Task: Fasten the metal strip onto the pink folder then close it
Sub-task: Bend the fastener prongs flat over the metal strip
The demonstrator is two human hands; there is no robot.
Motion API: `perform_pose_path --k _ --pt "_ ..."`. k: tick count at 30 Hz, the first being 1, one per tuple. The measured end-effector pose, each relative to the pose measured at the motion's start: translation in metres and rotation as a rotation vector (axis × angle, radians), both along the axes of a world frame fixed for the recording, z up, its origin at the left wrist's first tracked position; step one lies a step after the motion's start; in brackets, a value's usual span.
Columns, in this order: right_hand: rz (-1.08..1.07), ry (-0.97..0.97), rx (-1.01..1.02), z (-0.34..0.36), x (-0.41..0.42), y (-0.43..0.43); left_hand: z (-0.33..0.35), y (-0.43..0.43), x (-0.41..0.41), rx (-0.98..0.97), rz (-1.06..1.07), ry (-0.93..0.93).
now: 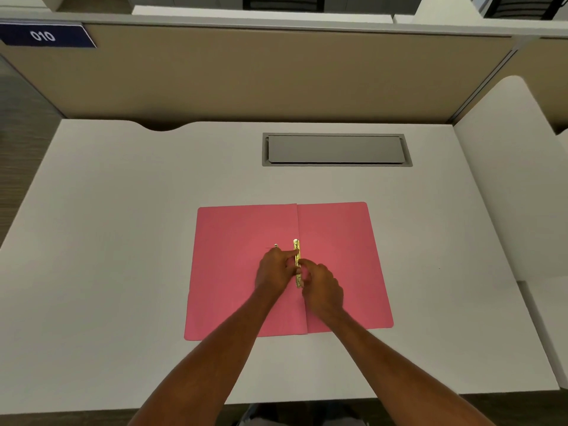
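The pink folder point(233, 272) lies open and flat on the white desk, its fold running away from me down the middle. A gold metal strip point(297, 250) lies along that fold. My left hand point(273, 272) pinches the strip from the left with thumb and forefinger. My right hand point(322, 287) grips the strip's nearer part from the right and hides its near end. A small metal eyelet point(276, 245) shows on the left leaf just beyond my left hand.
The white desk point(123, 241) has a grey cable hatch point(336, 149) set in it behind the folder. A beige partition point(246, 72) closes the back, with a blue "010" label point(46, 35). A white side panel point(507, 179) stands at the right.
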State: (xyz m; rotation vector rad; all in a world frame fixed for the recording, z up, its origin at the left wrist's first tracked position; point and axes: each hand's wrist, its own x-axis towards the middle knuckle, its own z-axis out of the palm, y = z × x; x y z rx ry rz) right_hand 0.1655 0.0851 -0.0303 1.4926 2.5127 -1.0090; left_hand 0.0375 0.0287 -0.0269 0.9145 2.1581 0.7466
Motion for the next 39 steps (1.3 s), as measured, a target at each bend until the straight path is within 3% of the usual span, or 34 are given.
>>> perform_pose_path --k 7,10,14,19,26,28,33,39 --pt "-0.386 0.259 -0.439 0.003 0.002 0.013 0.005 0.003 -0.002 -0.048 -0.010 0.005" --pt "-0.483 0.261 -0.480 0.003 -0.002 0.016 0.006 0.004 -0.002 -0.060 -0.016 0.026" --pt "-0.428 0.230 -0.475 0.002 -0.001 0.011 0.008 0.004 -0.003 -0.077 -0.019 0.033" --pt "-0.361 0.170 -0.359 -0.003 0.005 -0.002 0.007 0.004 -0.003 -0.076 -0.022 0.010" --pt "-0.022 0.033 0.001 -0.004 0.021 -0.015 0.004 0.003 -0.001 -0.090 -0.033 0.025" --pt "0.085 -0.022 0.076 -0.003 0.024 -0.017 0.005 0.003 0.000 -0.100 -0.055 0.087" --pt "0.289 -0.069 0.185 -0.003 0.030 -0.017 0.008 0.005 0.001 -0.212 -0.167 0.446" --pt "0.424 -0.122 0.272 0.000 0.028 -0.015 -0.003 0.001 -0.003 -0.206 -0.195 0.408"
